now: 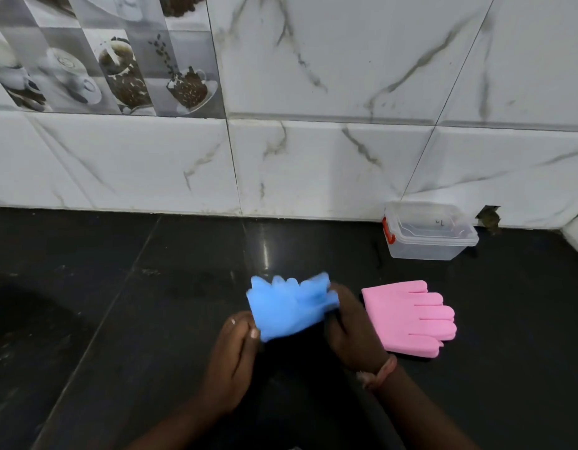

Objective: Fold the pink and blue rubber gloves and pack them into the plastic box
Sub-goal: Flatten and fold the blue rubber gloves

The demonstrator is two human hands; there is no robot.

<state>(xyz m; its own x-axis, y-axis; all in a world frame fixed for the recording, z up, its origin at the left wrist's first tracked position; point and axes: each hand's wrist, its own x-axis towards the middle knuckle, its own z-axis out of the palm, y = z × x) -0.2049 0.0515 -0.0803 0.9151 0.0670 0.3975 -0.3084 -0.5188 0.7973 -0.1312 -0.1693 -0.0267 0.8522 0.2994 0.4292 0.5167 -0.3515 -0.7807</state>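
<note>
now both my hands, left (235, 349) and right (349, 326), pinch the blue glove (287, 308), mid-fold; next it needs halving, then the box (430, 230).

Blue rubber gloves held in two hands over a glossy black stone counter (125, 319).

Soft blue rubber gloves (289, 306), blurred, finger ends up; left hand (234, 355) pinches the lower left edge, right hand (352, 329), with a pink thread band (383, 371) at the wrist, grips the right edge. Just right of the grip: flat pink rubber gloves (407, 316), fingers pointing right. Beyond and right of the grip: clear lidless plastic box (427, 251) with a red latch (389, 231), against a white marble-patterned tile wall (313, 157).
</note>
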